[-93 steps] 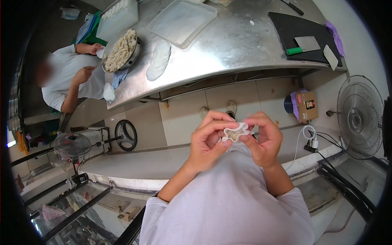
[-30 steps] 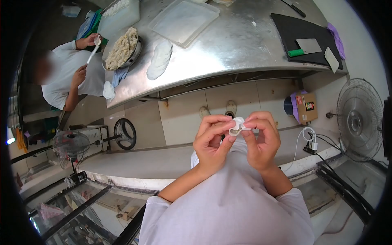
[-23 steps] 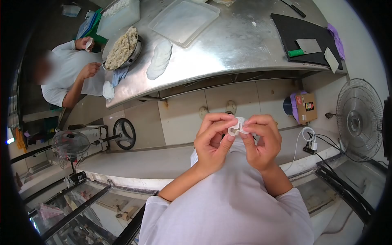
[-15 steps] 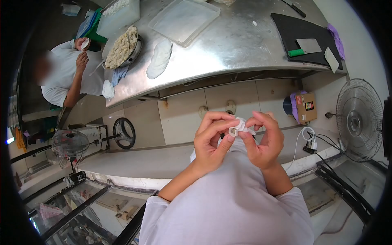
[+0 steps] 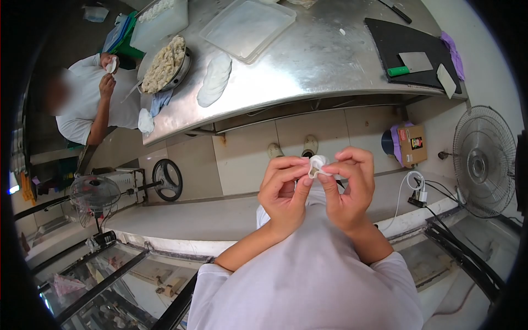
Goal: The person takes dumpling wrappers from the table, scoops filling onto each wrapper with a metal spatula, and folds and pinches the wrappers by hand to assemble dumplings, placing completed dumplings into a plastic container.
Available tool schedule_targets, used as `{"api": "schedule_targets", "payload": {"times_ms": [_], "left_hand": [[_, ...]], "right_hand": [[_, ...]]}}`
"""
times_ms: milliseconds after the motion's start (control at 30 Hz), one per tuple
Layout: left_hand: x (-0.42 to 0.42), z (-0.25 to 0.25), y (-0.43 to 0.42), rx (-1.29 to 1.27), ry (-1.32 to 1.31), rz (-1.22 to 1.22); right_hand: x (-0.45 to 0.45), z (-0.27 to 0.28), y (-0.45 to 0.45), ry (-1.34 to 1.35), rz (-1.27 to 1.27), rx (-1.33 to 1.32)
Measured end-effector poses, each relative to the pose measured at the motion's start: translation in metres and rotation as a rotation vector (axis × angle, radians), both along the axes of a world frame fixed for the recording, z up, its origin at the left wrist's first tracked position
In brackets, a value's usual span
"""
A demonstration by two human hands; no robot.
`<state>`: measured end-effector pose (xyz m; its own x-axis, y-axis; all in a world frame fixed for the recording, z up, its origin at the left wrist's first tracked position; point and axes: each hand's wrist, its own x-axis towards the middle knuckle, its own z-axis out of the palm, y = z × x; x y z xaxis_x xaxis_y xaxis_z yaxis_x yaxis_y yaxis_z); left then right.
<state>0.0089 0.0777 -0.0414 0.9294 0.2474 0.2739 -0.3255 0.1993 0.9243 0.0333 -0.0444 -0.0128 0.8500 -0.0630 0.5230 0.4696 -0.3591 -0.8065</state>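
A white dumpling (image 5: 318,163) is pinched between both my hands, in front of my chest. Its dough is folded, with an opening facing me where some filling shows. My left hand (image 5: 284,190) closes thumb and fingertips on the dumpling's left side. On its right side, my right hand (image 5: 351,190) pinches the dough edge between thumb and index finger. Beyond, on the steel table, lies an overlapping row of round white wrappers (image 5: 215,81). A metal bowl (image 5: 183,74) heaped with pale chunky filling (image 5: 164,65) stands left of them, a utensil stuck in it.
At the left, a co-worker (image 5: 96,99) handles another wrapper. The steel table (image 5: 324,66) holds a clear plastic tray (image 5: 250,27) and a black cutting board (image 5: 385,47) with a green-handled cleaver (image 5: 416,61). Fans stand on both sides; a cardboard box (image 5: 413,145) sits at the right.
My fingers have shifted on the dumpling and its dough is turned more upright, its opening now drawn narrower toward me. Both hands moved slightly left. The co-worker's hands moved a little.
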Motion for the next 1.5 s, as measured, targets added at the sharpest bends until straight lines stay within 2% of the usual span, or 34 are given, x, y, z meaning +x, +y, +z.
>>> {"api": "schedule_targets", "payload": {"times_ms": [167, 300, 400, 467, 600, 667, 767, 1000, 1100, 1200, 1267, 1300, 1367, 1400, 1467, 1500], "left_hand": [[0.005, 0.009, 0.005, -0.003, 0.009, -0.101], [0.012, 0.008, 0.012, 0.022, -0.056, -0.147], [0.016, 0.006, 0.02, 0.08, -0.082, -0.216], [0.018, 0.005, 0.024, 0.121, -0.099, -0.262], [0.014, 0.004, 0.016, 0.064, -0.067, -0.224], [0.008, -0.002, 0.006, 0.1, -0.138, 0.011], [0.002, -0.001, 0.002, 0.176, -0.081, 0.061], [0.008, 0.008, 0.008, 0.173, -0.107, -0.012], [0.009, 0.01, 0.015, 0.291, -0.155, -0.042], [0.012, 0.01, 0.019, 0.336, -0.175, -0.109], [0.012, 0.005, 0.018, 0.151, -0.107, -0.143], [0.014, 0.005, 0.015, 0.151, -0.107, -0.143], [0.021, 0.009, 0.008, -0.069, 0.213, -0.048], [0.025, 0.011, 0.014, -0.069, 0.212, -0.047], [0.031, 0.015, 0.033, -0.723, 0.63, -0.844], [0.031, 0.016, 0.037, -0.722, 0.561, -0.946]], "right_hand": [[0.002, -0.006, -0.005, -0.095, 0.06, 0.015], [0.001, 0.007, -0.006, -0.012, 0.05, 0.047], [0.004, 0.012, -0.009, 0.044, 0.095, -0.009], [0.006, 0.009, -0.01, -0.041, 0.139, -0.122], [0.002, 0.005, -0.006, -0.001, 0.105, -0.07], [0.0, 0.004, -0.002, 0.05, 0.054, -0.033], [-0.004, 0.004, 0.001, 0.066, 0.04, -0.014], [-0.004, 0.002, 0.0, -0.027, 0.075, -0.015], [-0.005, 0.003, 0.001, 0.002, 0.07, 0.072], [-0.002, 0.002, -0.003, -0.037, 0.065, -0.025], [-0.002, -0.002, -0.006, -0.097, 0.102, -0.045], [-0.002, -0.002, -0.006, -0.096, 0.102, -0.045], [-0.001, -0.003, -0.006, -0.124, 0.095, -0.033], [-0.002, -0.003, -0.006, -0.124, 0.096, -0.033], [-0.003, -0.003, -0.007, -0.154, 0.104, -0.058], [-0.002, -0.003, -0.008, -0.155, 0.11, -0.057]]}}
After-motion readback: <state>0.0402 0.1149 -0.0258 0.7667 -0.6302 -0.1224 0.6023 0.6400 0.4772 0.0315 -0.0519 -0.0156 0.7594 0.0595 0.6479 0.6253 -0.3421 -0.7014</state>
